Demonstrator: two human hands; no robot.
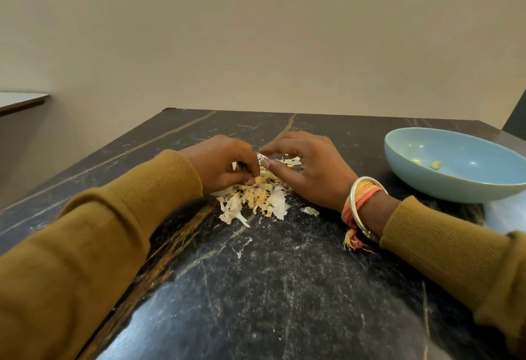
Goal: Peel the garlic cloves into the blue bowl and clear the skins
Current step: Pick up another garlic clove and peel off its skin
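While the person rests both mustard-sleeved forearms on it, the black marble tabletop (284, 288) with gold veins carries everything. Off to the right of the right hand, well apart from it, sits the shallow pale blue ceramic bowl (432, 189), with two small peeled yellow cloves (435, 164) on its floor. The left hand (222, 163) has its fingers curled and pinches a yellowish garlic clove (257, 180) at the fingertips. The right hand (313, 169) arches loosely over the heap, fingers spread, thumb towards the left hand; I cannot see it holding anything. Between and just under both hands lies the heap of papery white garlic skins (256, 203), with one stray flake (310, 211) near the right wrist. A silver bangle (353, 206) circles that wrist.
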